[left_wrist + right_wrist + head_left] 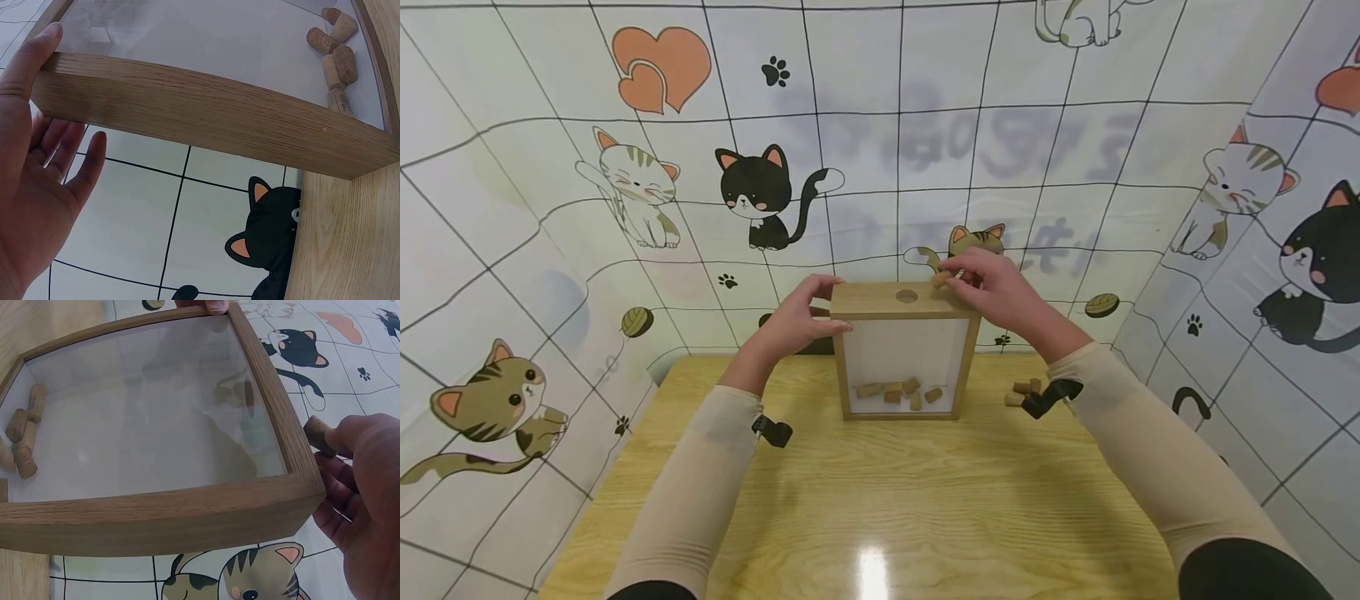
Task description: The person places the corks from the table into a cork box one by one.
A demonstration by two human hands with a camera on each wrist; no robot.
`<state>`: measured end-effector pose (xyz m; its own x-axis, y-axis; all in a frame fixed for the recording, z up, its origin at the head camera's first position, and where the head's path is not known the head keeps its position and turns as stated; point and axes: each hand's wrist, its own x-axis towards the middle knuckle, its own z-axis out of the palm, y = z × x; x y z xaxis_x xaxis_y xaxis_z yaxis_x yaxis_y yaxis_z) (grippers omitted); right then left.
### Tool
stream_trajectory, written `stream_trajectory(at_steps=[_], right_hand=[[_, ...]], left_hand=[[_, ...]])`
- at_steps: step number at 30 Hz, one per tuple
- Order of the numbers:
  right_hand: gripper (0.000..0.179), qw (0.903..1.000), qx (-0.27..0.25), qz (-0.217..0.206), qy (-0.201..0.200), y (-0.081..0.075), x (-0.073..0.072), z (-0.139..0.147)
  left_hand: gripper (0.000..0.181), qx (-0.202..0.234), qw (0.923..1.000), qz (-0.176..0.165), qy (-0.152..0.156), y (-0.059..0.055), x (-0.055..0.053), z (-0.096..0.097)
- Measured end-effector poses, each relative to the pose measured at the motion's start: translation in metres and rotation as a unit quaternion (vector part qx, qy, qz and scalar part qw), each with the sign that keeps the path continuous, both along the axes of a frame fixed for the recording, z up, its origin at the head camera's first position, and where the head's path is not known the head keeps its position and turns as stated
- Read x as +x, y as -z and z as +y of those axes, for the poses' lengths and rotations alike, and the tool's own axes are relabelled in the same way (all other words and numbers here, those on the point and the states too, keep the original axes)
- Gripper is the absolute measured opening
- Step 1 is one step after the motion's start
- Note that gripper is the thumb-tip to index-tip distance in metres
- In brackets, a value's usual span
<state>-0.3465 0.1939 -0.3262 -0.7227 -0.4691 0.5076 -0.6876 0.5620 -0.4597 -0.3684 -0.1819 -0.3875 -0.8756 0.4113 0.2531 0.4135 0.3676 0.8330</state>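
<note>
A shallow wooden box (867, 300) with a clear front panel stands upright on the table, a round hole (907, 296) in its top. Several corks (892, 397) lie along the bottom inside. My left hand (796, 323) holds the box's upper left corner, thumb (39, 53) on the front frame and fingers behind. Over the right part of the top, my right hand (997, 293) pinches one cork (320, 436) between thumb and fingers. That cork is to the right of the hole, close to the top board; whether it touches the wood I cannot tell.
A few loose corks (1027, 388) lie on the wooden table (865, 492) to the right of the box, below my right forearm. A white cloth (865, 150) with cats and grid lines hangs close behind the box and along both sides.
</note>
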Motion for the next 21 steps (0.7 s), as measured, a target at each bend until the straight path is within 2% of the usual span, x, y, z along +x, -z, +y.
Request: stream_trajectory(at_steps=[11,21], right_hand=[[0.024,0.9989,-0.009,-0.006,-0.046,-0.003,-0.006,-0.018],[0.013,0.996,-0.027,-0.063,-0.057,-0.003,-0.007,-0.031]], left_hand=[[0.08,0.0,1.0,0.002,0.001,-0.001,0.001,0.0],[0.081,-0.004,1.0,0.005,-0.001,0.001,0.0,-0.002]])
